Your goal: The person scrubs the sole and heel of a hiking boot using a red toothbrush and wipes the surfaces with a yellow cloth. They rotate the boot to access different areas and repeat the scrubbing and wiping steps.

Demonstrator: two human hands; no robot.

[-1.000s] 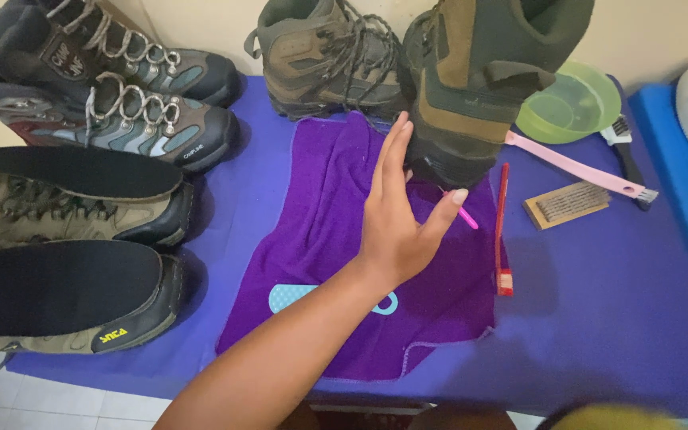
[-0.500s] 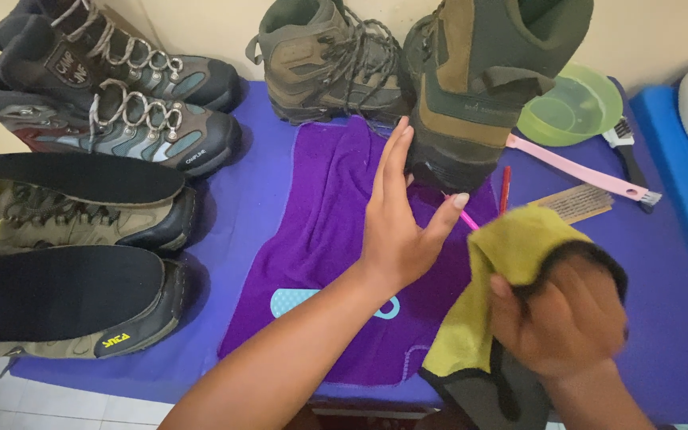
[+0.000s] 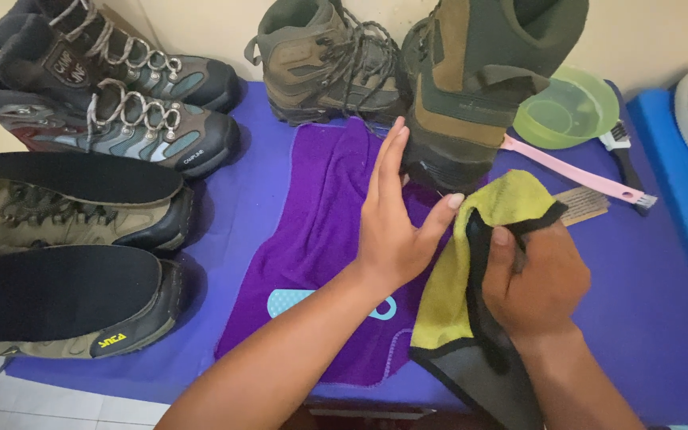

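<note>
An olive and brown hiking boot (image 3: 479, 87) stands tipped, heel down, on a purple cloth (image 3: 324, 231). My left hand (image 3: 396, 219) lies flat against the boot's heel with fingers straight and thumb out. My right hand (image 3: 535, 279) grips a yellow cloth with a dark backing (image 3: 471, 263) just below and right of the heel, the cloth close to the left thumb.
A second olive boot (image 3: 324, 68) stands behind. Two grey laced boots (image 3: 113, 103) and two olive boots topped with black insoles (image 3: 65, 239) line the left. A green bowl (image 3: 571, 107), a pink-handled brush (image 3: 575, 175) and a small wooden brush (image 3: 583, 205) lie on the purple-blue mat (image 3: 646, 318).
My right hand came in from the lower right with the yellow cloth and has risen toward the boot's heel. My left hand stays against the boot.
</note>
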